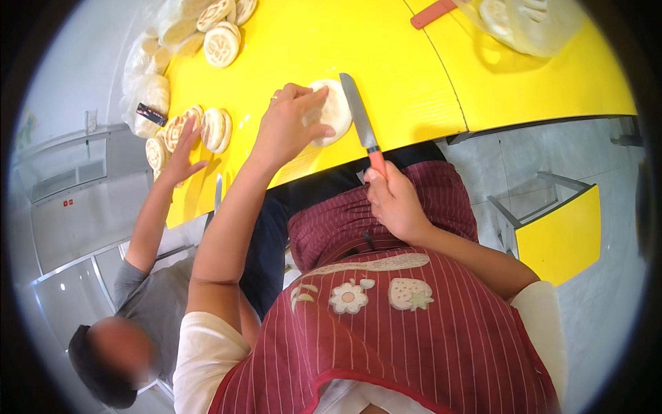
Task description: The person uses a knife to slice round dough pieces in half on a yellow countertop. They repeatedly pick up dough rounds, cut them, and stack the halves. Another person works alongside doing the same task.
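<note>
My left hand [292, 121] rests its fingertips and thumb on a pale round flatbread [336, 111] lying on the yellow tabletop [289, 46]. In my right hand [395, 202] is the orange handle of a knife [359, 114], its blade pointing away from me along the bread's right side. Whether blade and bread touch, I cannot tell. Left of my left hand, two browned flatbreads [216, 129] lean together. Farther back at the left is another small stack of patterned flatbreads [221, 45].
A co-worker's hand [182, 150] reaches over flatbreads at the left, near another blade [219, 191]. Plastic bags of flatbreads [147, 93] line the left edge. A bag with breads [517, 23] and an orange handle [433, 13] lie back right. A yellow-seated stool [561, 233] stands at right.
</note>
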Tool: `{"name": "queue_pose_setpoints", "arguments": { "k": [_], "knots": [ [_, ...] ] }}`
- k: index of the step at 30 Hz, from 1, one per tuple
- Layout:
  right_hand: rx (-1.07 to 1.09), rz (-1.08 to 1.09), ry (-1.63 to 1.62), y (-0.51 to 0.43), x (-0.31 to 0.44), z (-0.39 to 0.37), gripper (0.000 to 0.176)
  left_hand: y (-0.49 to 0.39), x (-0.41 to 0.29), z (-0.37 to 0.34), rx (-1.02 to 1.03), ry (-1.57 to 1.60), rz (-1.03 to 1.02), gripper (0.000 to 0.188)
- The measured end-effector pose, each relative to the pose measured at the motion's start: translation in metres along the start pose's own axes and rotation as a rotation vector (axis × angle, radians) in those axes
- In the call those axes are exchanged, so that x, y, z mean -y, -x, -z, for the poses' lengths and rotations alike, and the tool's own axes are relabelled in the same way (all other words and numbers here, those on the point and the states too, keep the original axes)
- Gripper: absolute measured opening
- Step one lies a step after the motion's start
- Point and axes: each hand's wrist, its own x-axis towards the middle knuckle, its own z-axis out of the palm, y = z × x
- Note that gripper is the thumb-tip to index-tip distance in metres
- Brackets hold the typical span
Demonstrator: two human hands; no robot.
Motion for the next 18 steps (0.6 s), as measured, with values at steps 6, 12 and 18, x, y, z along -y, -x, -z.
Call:
{"name": "queue_pose_setpoints", "arguments": {
  "k": [6,12,18],
  "knots": [
    [0.023,0.070,0.099,-0.001,0.000,0.002,0.023,0.009,-0.010,-0.004,-0.027,-0.009,0.021,0.058],
    [0.055,0.022,0.057,0.011,-0.004,0.008,0.022,0.007,-0.012,-0.005,-0.039,-0.021,0.033,0.057],
    [0.073,0.050,0.010,-0.003,0.007,-0.007,0.020,0.009,-0.007,-0.009,-0.071,0.018,0.026,0.057]
  ]
}}
